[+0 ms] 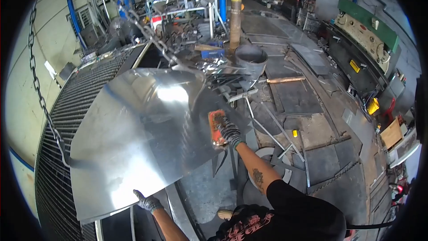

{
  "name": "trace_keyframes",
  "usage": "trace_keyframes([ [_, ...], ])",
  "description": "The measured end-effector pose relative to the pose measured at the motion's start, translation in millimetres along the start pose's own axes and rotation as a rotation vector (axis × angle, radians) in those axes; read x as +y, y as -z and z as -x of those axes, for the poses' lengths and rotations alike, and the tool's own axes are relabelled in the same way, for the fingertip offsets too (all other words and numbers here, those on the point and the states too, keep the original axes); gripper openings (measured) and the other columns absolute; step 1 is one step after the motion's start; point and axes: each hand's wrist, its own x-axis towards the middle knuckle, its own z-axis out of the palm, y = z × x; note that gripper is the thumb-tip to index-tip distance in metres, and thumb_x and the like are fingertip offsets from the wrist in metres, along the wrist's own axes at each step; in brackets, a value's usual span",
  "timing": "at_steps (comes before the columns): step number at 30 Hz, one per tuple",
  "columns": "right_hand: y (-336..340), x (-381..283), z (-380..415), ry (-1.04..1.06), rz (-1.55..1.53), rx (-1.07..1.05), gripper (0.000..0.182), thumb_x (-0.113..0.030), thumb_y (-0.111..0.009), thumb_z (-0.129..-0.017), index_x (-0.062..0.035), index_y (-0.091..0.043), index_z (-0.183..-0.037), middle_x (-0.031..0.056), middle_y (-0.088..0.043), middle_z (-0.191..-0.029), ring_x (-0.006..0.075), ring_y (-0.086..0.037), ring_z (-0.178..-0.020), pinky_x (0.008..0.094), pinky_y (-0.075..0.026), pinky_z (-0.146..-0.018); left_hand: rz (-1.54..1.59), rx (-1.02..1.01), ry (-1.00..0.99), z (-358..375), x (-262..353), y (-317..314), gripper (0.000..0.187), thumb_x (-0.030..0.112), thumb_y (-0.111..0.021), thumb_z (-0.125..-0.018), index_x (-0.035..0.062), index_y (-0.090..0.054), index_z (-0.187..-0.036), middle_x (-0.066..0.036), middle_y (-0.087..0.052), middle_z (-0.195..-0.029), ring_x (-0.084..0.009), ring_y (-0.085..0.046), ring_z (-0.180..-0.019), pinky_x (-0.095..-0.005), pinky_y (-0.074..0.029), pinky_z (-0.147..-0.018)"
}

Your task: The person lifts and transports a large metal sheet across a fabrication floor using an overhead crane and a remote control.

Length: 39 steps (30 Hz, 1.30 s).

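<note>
A large, shiny metal sheet with a rounded outline spreads in front of me, with bright reflections on it. My left hand, in a grey striped glove, grips the sheet's near edge, fingertips on top. My right hand, gloved alike, is closed on an orange-red block-shaped tool over the sheet's right part. The tool's exact kind cannot be made out. One chain reaches the sheet's far edge. Another chain ends in a hook at the left edge.
A slatted metal bed runs beneath and left of the sheet. Beyond stand a metal bucket and a tall gas cylinder. Flat plates and thin metal bars cover the floor at right. A green-topped machine stands by the wall.
</note>
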Motion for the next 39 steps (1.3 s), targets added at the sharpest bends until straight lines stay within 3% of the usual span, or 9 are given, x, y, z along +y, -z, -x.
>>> trace_keyframes([
  [4,-29.7,60.2,0.4,0.353,0.110,0.348,0.034,-0.025,-0.043,-0.091,-0.0116,-0.059,-0.118,0.0115,-0.065,-0.104,0.0328,-0.064,-0.084,0.0421,-0.052,-0.071,0.013,-0.083,-0.044,13.3,-2.0,-2.2,0.054,0.037,-0.062,-0.089,-0.0018,-0.053,-0.125,-0.014,-0.059,-0.123,-0.0286,-0.058,-0.110,-0.0423,-0.046,-0.095],
  [7,35.0,19.3,26.1,0.134,-0.337,0.238,0.030,-0.025,-0.049,-0.091,-0.0100,-0.062,-0.114,0.0139,-0.061,-0.114,0.0320,-0.058,-0.103,0.0396,-0.046,-0.090,-0.011,0.126,-0.017,22.1,-5.2,-20.6,0.052,0.036,-0.067,-0.085,0.0028,-0.056,-0.124,-0.010,-0.059,-0.125,-0.0261,-0.058,-0.111,-0.0397,-0.047,-0.095],
  [10,62.7,20.0,33.8,0.087,-0.293,0.155,0.029,-0.022,-0.056,-0.091,-0.0100,-0.060,-0.117,0.0142,-0.058,-0.121,0.0283,-0.054,-0.113,0.0367,-0.042,-0.098,-0.039,0.148,0.022,28.3,-17.2,-29.6,0.050,0.036,-0.062,-0.088,0.0045,-0.055,-0.126,-0.008,-0.056,-0.128,-0.0265,-0.057,-0.113,-0.0420,-0.046,-0.097],
  [16,67.6,46.6,27.5,0.055,-0.164,0.240,0.029,-0.022,-0.054,-0.091,-0.0101,-0.061,-0.116,0.0140,-0.058,-0.120,0.0305,-0.054,-0.111,0.0374,-0.041,-0.098,-0.142,0.160,0.052,62.5,-24.6,-50.8,0.059,0.036,-0.070,-0.083,-0.0075,-0.053,-0.119,-0.017,-0.062,-0.113,-0.0283,-0.065,-0.089,-0.0416,-0.056,-0.081],
  [18,82.5,58.5,26.3,0.099,-0.066,0.264,0.029,-0.022,-0.052,-0.091,-0.0112,-0.061,-0.117,0.0141,-0.057,-0.121,0.0318,-0.054,-0.111,0.0381,-0.041,-0.099,0.050,-0.092,0.080,53.4,-45.7,-34.7,0.059,0.039,-0.071,-0.082,-0.0070,-0.057,-0.116,-0.016,-0.062,-0.115,-0.0285,-0.062,-0.099,-0.0431,-0.051,-0.089],
  [32,118.7,162.0,59.8,0.059,0.029,0.067,0.040,-0.032,-0.039,-0.096,-0.0156,-0.051,-0.130,0.0128,-0.043,-0.139,0.0332,-0.036,-0.129,0.0396,-0.028,-0.110,-0.191,0.025,0.056,159.4,-78.5,-63.0,0.061,0.044,-0.065,-0.084,0.0020,-0.053,-0.126,-0.011,-0.049,-0.136,-0.0286,-0.052,-0.119,-0.0438,-0.049,-0.096],
  [33,121.5,170.2,61.3,0.024,0.058,0.041,0.040,-0.033,-0.038,-0.096,-0.0158,-0.051,-0.130,0.0133,-0.043,-0.139,0.0333,-0.035,-0.130,0.0393,-0.027,-0.111,-0.198,-0.043,0.141,173.1,-76.0,-64.8,0.062,0.047,-0.056,-0.090,0.0112,-0.042,-0.139,-0.003,-0.038,-0.146,-0.0230,-0.040,-0.131,-0.0416,-0.039,-0.105],
  [37,136.7,203.9,75.7,0.033,0.137,0.050,0.040,-0.031,-0.037,-0.097,-0.0161,-0.049,-0.132,0.0135,-0.042,-0.140,0.0340,-0.033,-0.132,0.0390,-0.024,-0.113,-0.248,-0.070,0.075,175.5,-111.2,-40.4,0.074,0.053,-0.063,-0.083,0.0015,-0.045,-0.133,-0.012,-0.047,-0.136,-0.0319,-0.055,-0.114,-0.0433,-0.052,-0.089],
  [39,145.8,229.3,83.1,0.084,0.115,0.044,0.039,-0.031,-0.037,-0.096,-0.0166,-0.051,-0.130,0.0144,-0.041,-0.141,0.0340,-0.031,-0.133,0.0384,-0.024,-0.112,-0.260,-0.009,0.180,202.7,-111.8,-50.0,0.072,0.054,-0.063,-0.082,0.0077,-0.046,-0.135,-0.007,-0.048,-0.136,-0.0296,-0.055,-0.114,-0.0429,-0.052,-0.088],
])
